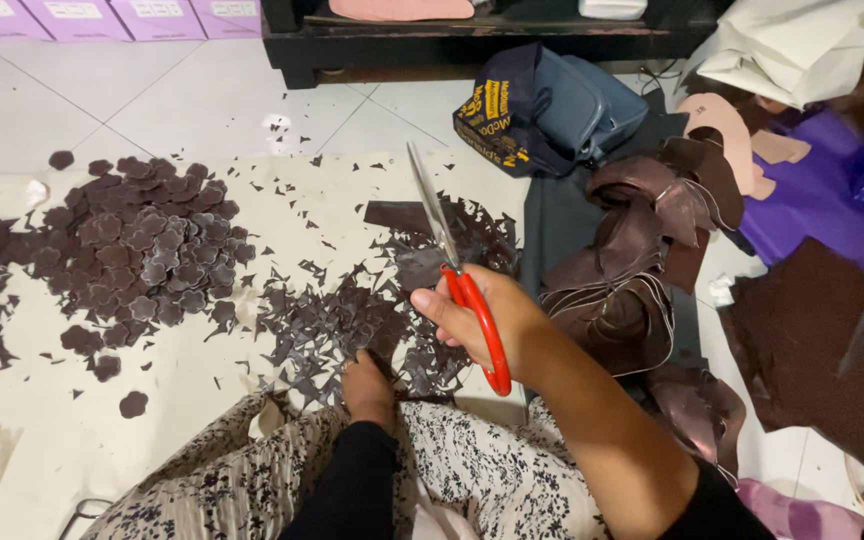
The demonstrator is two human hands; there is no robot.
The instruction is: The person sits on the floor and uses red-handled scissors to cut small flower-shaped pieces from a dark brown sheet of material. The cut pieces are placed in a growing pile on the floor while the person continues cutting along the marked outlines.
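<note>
My right hand (487,325) grips a pair of red-handled scissors (452,262), its closed blades pointing up and away from me. My left hand (365,388) reaches down into a pile of dark brown offcuts (337,325) on a cream sheet (202,400) in front of my lap; its fingers are buried among the scraps, so what it holds is hidden. A heap of dark brown flower-shaped cut pieces (142,255) lies to the left on the same sheet.
A stack of brown leather-like sheets (642,270) lies to the right. A blue bag (552,110) sits beyond it by a dark low shelf (472,45). Purple material (822,200) and more brown sheets (812,350) lie at far right; purple boxes (102,18) stand top left.
</note>
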